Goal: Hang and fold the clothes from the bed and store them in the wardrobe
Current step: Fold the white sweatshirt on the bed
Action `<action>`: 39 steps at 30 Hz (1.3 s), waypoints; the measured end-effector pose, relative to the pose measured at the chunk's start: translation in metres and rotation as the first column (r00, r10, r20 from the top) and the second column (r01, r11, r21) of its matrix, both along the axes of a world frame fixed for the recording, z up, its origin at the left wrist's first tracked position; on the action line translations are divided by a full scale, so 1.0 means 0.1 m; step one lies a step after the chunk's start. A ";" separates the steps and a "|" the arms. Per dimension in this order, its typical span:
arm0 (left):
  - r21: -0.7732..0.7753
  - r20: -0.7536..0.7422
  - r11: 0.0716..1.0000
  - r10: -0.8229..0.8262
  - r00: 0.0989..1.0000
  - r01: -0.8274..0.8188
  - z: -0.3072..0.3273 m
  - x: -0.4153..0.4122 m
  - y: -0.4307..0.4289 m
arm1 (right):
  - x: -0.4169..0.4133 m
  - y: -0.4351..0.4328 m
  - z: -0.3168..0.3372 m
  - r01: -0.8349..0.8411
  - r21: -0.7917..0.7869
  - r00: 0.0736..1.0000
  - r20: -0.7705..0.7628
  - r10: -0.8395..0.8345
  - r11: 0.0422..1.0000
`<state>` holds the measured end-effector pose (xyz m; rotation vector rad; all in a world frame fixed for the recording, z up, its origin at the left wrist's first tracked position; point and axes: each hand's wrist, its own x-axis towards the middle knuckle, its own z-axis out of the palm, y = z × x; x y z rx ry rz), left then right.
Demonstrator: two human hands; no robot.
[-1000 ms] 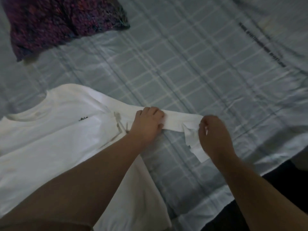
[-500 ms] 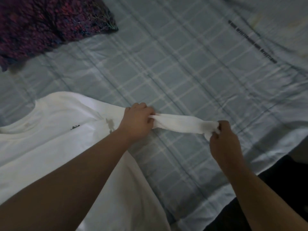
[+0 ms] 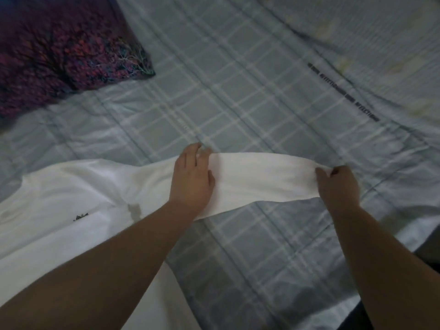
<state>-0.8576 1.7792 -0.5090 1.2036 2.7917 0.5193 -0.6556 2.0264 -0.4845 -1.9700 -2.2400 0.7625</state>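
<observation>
A white long-sleeved shirt (image 3: 71, 196) lies spread on the bed at the lower left, with a small dark logo on its chest. Its sleeve (image 3: 259, 177) stretches out flat to the right. My left hand (image 3: 191, 179) rests palm down on the sleeve near the shoulder, fingers curled over its far edge. My right hand (image 3: 338, 186) pinches the cuff end of the sleeve and holds it taut.
The bed (image 3: 238, 96) is covered by a pale blue checked sheet. A dark purple and red patterned garment (image 3: 59, 51) lies at the upper left. The bed's edge runs along the lower right, with dark floor beyond it.
The sleeve was bunched into a narrow roll between my hands; now it is spread out wide and flat. My right hand has moved further right, pulling the cuff outward.
</observation>
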 end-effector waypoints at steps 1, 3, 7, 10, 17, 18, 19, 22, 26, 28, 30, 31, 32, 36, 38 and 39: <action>0.016 -0.021 1.000 -0.018 1.000 0.018 -0.01 0.13 -0.05 | 0.02 -0.02 -0.04 0.006 0.010 1.000 -0.012 -0.006 1.000; -0.053 -0.005 0.997 -0.050 0.999 0.050 -0.05 0.36 -0.12 | 0.02 -0.07 -0.06 0.023 0.035 0.998 -0.061 -0.021 0.999; -0.226 0.048 0.972 -0.049 0.998 0.059 -0.12 0.50 -0.09 | 0.02 -0.04 0.04 0.025 0.135 0.987 -0.159 -0.003 0.991; -0.295 0.085 0.952 -0.061 0.994 0.084 -0.14 0.51 0.07 | 0.13 0.10 0.05 -0.048 0.170 0.990 -0.120 0.069 0.984; -0.432 0.111 0.892 -0.090 0.990 0.130 -0.21 0.54 0.16 | 0.22 0.21 -0.10 -0.089 0.044 0.996 0.004 0.089 0.995; -0.433 0.129 0.890 -0.094 0.987 0.141 -0.19 0.52 0.17 | 0.18 0.19 -0.06 -0.040 0.040 0.999 -0.036 0.041 0.998; -0.420 0.153 0.894 -0.098 0.983 0.155 -0.18 0.48 0.17 | 0.14 0.16 -0.01 0.007 0.044 0.996 -0.091 -0.003 0.999; -0.102 0.220 0.982 -0.131 0.967 0.156 -0.02 0.43 0.13 | -0.08 -0.13 0.28 0.050 0.059 0.950 -0.312 -0.029 0.997; 0.236 0.889 0.797 0.054 0.455 -0.556 0.46 0.52 0.17 | -0.47 -0.87 0.62 -0.192 0.013 0.854 -0.491 0.173 0.981; -0.063 0.995 0.613 -0.025 -0.098 -0.788 0.60 0.50 0.18 | -0.61 -1.21 0.69 -0.346 -0.109 0.802 -0.549 0.234 0.932; -0.235 0.893 0.531 -0.213 -0.396 -0.814 0.64 0.46 0.05 | -0.69 -1.49 0.71 -0.447 -0.207 0.768 -0.587 0.255 0.870; -0.259 0.862 0.498 -0.266 -0.430 -0.828 0.62 0.45 -0.03 | -0.70 -1.57 0.69 -0.468 -0.211 0.759 -0.593 0.268 0.858; -0.257 0.871 0.468 -0.267 -0.412 -0.846 0.60 0.44 -0.11 | -0.69 -1.63 0.67 -0.480 -0.165 0.759 -0.571 0.313 0.862; -0.127 0.991 0.517 0.093 -0.092 -0.847 0.54 0.31 -0.43 | -0.67 -1.71 0.41 -0.607 0.214 0.713 -0.278 0.643 0.765; -0.058 0.987 0.589 0.154 0.042 -0.806 0.58 0.19 -0.63 | -0.72 -1.83 0.21 -0.725 0.225 0.649 -0.091 0.755 0.650; -0.026 0.981 0.602 0.171 0.097 -0.798 0.62 0.12 -0.75 | -0.76 -1.91 0.13 -0.771 0.193 0.617 -0.008 0.787 0.607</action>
